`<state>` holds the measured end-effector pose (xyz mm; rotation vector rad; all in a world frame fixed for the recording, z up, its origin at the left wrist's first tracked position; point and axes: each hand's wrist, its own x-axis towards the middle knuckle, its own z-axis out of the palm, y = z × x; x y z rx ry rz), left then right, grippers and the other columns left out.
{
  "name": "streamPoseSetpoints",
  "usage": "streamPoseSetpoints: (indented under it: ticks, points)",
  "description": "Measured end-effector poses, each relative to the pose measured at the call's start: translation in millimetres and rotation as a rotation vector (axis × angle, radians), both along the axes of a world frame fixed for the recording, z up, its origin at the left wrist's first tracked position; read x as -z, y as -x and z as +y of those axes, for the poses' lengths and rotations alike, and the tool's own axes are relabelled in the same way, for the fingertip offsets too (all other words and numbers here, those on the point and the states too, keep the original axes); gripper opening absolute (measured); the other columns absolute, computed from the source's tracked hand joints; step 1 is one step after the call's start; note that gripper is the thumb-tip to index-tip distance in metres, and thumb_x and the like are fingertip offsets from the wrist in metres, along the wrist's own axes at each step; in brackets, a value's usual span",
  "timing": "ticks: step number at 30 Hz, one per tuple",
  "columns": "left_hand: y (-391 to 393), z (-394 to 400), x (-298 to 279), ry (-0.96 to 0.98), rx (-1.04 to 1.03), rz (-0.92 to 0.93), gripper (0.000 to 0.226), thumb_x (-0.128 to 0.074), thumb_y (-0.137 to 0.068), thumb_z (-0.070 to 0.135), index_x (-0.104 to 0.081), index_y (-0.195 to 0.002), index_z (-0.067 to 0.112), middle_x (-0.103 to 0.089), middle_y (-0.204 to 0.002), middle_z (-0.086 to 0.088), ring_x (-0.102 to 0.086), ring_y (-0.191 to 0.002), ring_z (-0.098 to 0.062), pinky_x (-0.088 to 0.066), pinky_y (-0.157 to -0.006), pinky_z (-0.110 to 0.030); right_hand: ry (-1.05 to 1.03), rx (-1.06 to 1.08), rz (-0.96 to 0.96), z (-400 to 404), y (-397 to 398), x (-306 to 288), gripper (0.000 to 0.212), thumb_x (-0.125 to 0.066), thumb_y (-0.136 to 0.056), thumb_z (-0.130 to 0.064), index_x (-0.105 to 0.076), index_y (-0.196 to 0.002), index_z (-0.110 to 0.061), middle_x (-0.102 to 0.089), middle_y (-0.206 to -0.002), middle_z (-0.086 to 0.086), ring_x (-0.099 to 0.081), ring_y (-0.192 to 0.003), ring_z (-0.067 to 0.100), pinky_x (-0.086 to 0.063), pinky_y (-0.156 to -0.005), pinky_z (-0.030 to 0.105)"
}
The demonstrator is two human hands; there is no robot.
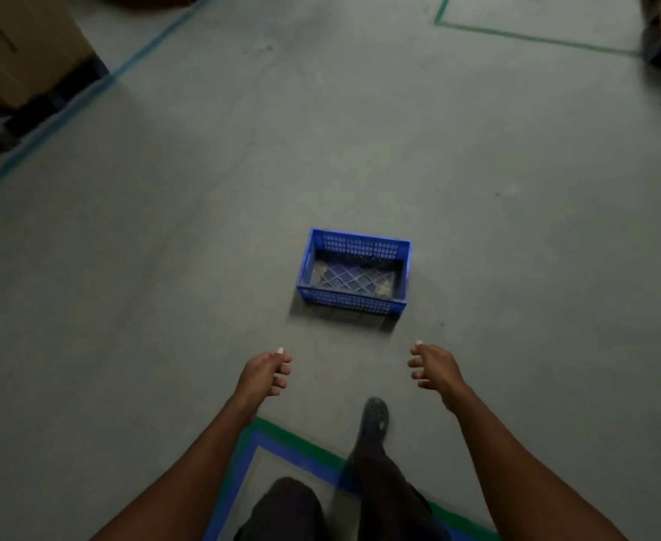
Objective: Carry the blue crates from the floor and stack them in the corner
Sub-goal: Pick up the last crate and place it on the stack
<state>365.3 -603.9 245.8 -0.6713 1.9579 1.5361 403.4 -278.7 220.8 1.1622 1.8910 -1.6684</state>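
One blue plastic crate with slotted walls and a lattice bottom sits upright on the grey floor, a little ahead of me. Bits of debris lie inside it. My left hand hangs in the air short of the crate's near left corner, fingers loosely curled, holding nothing. My right hand hovers short of the near right corner, fingers spread and relaxed, also holding nothing. Neither hand touches the crate.
A cardboard box stands on a dark pallet at the far left, behind a blue floor line. Green tape marks a zone at the far right. Blue and green tape borders a patch under my legs, right foot forward.
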Motion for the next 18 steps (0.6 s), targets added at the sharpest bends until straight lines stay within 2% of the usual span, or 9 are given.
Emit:
streamPoseSetpoints:
  ticks: [7,9,12,14,16,18]
  points:
    - [170.7,19.1,135.4,0.089,0.117,-0.008,0.028,-0.049,-0.105,0.026,-0.066,-0.102,0.004,-0.058,-0.079,-0.007,-0.049,-0.056,-0.015,-0.039,-0.050,-0.024,-0.120,-0.060,-0.048,32.5,158.3,138.7,0.035,-0.052,-0.100,-0.038,-0.066,-0.100,-0.006,-0.067,-0.087,0.011,-0.057,-0.069,0.021,-0.047,-0.064,0.034]
    - [220.2,22.1,197.8,0.134,0.214,0.035,0.028,-0.049,-0.105,0.028,-0.067,-0.099,0.006,-0.061,-0.080,-0.007,-0.051,-0.060,-0.017,-0.040,-0.055,-0.027,-0.177,-0.098,-0.038,42.6,197.8,198.3,0.038,-0.053,-0.099,-0.041,-0.066,-0.097,-0.006,-0.069,-0.091,0.014,-0.060,-0.072,0.026,-0.051,-0.067,0.037]
    - [291.1,24.7,305.9,0.211,0.343,0.102,0.033,-0.051,-0.103,0.035,-0.068,-0.098,0.008,-0.066,-0.085,-0.009,-0.056,-0.068,-0.019,-0.044,-0.064,-0.031,-0.261,-0.167,-0.019,67.7,251.0,308.8,0.034,-0.055,-0.095,-0.049,-0.066,-0.087,-0.018,-0.071,-0.101,0.017,-0.068,-0.093,0.036,-0.057,-0.085,0.048]
    - [327.7,27.1,374.6,0.273,0.384,0.140,0.039,-0.049,-0.103,0.042,-0.069,-0.095,0.009,-0.068,-0.087,-0.011,-0.057,-0.073,-0.022,-0.044,-0.068,-0.033,-0.287,-0.131,-0.004,84.9,281.2,377.5,0.030,-0.057,-0.094,-0.050,-0.065,-0.087,-0.022,-0.071,-0.105,0.018,-0.068,-0.098,0.039,-0.054,-0.091,0.053]
    - [359.2,33.2,436.5,0.351,0.453,0.196,0.045,-0.047,-0.103,0.046,-0.068,-0.091,0.007,-0.067,-0.086,-0.012,-0.057,-0.078,-0.025,-0.043,-0.070,-0.035,-0.315,-0.075,0.010,92.4,310.0,422.5,0.029,-0.057,-0.094,-0.048,-0.065,-0.088,-0.020,-0.070,-0.105,0.017,-0.067,-0.098,0.038,-0.054,-0.092,0.052]
    - [389.5,39.1,489.7,0.413,0.468,0.266,0.045,-0.047,-0.104,0.044,-0.065,-0.084,0.008,-0.066,-0.086,-0.014,-0.058,-0.081,-0.027,-0.040,-0.071,-0.036,-0.384,-0.080,0.022,102.0,335.0,465.3,0.029,-0.057,-0.097,-0.042,-0.067,-0.096,-0.015,-0.068,-0.110,0.018,-0.063,-0.100,0.035,-0.050,-0.091,0.042]
